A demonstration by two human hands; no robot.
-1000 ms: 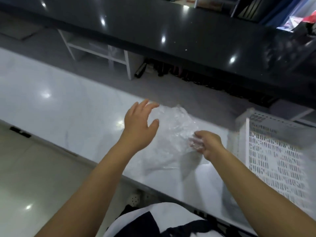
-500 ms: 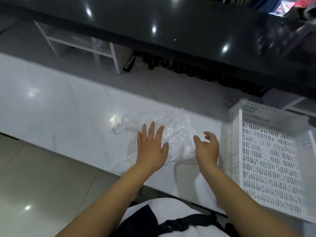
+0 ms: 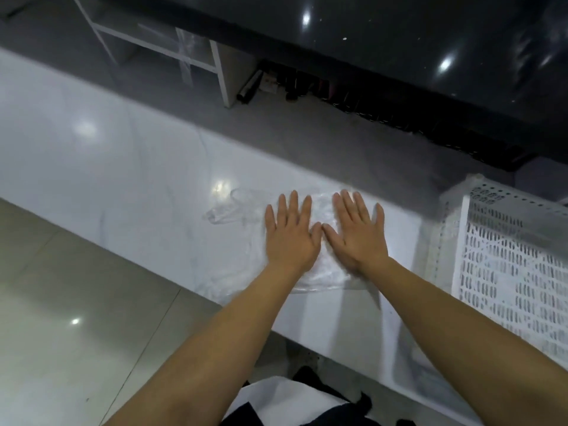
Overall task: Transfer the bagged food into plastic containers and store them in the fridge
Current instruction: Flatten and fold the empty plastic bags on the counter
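Observation:
An empty clear plastic bag (image 3: 233, 210) lies flat on the white marble counter (image 3: 123, 179). My left hand (image 3: 290, 233) and my right hand (image 3: 358, 233) rest palm-down side by side on the bag, fingers spread, thumbs nearly touching. Neither hand grips anything. The bag's handles stick out to the left of my left hand. Most of the bag is hidden under my hands. No food or plastic container is in view.
A white perforated plastic crate (image 3: 504, 259) stands on the counter just right of my right hand. Beyond the counter is a grey floor, a white shelf frame (image 3: 212, 63) and a black glossy countertop (image 3: 399, 41). Beige floor tiles lie at the lower left.
My right hand let go of the crumpled bag. Both hands came down flat onto it, side by side, and the bag now lies flattened on the counter.

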